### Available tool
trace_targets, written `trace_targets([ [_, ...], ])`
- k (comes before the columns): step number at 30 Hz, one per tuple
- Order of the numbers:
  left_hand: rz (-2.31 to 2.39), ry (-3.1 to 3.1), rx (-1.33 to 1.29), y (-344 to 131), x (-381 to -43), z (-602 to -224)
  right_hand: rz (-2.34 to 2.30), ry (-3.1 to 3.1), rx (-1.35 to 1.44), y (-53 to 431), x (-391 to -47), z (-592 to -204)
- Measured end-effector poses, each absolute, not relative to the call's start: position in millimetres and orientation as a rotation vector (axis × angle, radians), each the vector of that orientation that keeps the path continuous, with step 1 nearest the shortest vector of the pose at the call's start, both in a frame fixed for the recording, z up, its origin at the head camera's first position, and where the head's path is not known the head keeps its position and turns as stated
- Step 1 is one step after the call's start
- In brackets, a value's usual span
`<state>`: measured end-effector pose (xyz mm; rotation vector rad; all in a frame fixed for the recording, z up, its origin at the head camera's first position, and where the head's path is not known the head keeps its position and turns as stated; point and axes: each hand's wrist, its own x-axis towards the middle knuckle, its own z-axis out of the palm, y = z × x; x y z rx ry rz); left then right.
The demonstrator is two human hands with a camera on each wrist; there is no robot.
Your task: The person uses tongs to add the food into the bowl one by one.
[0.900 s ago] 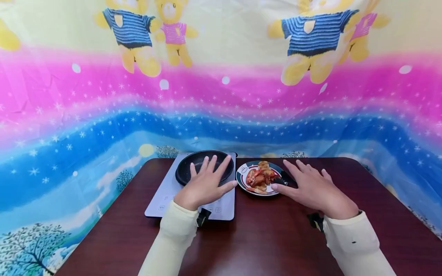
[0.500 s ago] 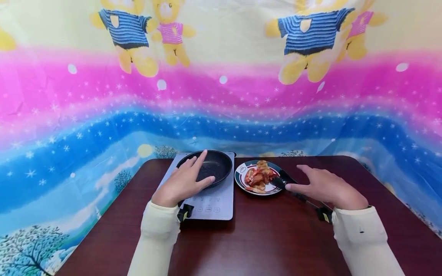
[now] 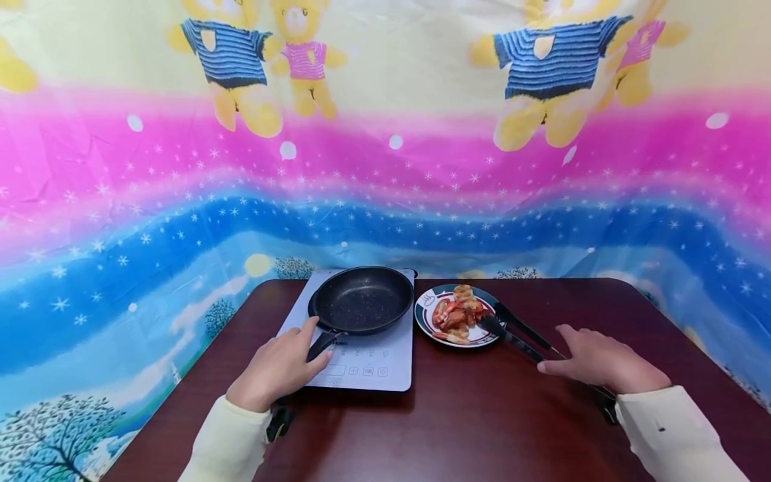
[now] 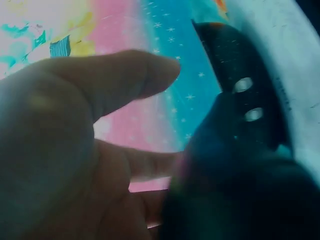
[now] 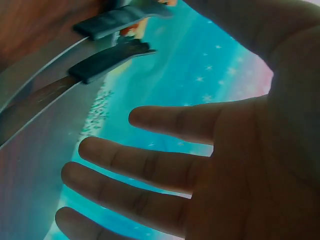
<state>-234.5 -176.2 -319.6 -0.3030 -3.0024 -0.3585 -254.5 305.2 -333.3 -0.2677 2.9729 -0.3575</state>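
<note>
A black frying pan (image 3: pixel 364 300) sits on a white induction cooktop (image 3: pixel 394 380). My left hand (image 3: pixel 274 367) is at its black handle (image 3: pixel 321 345); in the left wrist view the thumb stands apart from the handle (image 4: pixel 220 195), with other fingers partly hidden behind it. Black-tipped metal tongs (image 3: pixel 521 345) lean with their tips on the plate's food. My right hand (image 3: pixel 605 361) hovers over their rear part; its fingers (image 5: pixel 150 160) are straight and spread in the right wrist view, apart from the tongs (image 5: pixel 110 22).
A round plate (image 3: pixel 426 318) with a dark green rim stands right of the cooktop, bearing reddish-orange cooked food (image 3: pixel 460 313). All this is on a dark brown table (image 3: pixel 470 428). A patterned cloth (image 3: pixel 385 174) hangs behind and around the table.
Both hands have drawn back toward the body and apart. The left hand has come from over the pan to its handle; the right from beside the plate to over the tongs' rear part.
</note>
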Motion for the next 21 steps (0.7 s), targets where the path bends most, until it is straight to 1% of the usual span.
trace_targets([
  [9,-0.514,-2.919,-0.220,-186,-221,-339,-0.340,2.903,-0.199,318,-260,-351],
  [21,-0.906,-2.763,-0.224,-181,-229,-365,-0.380,2.852,-0.217,318,-270,-366],
])
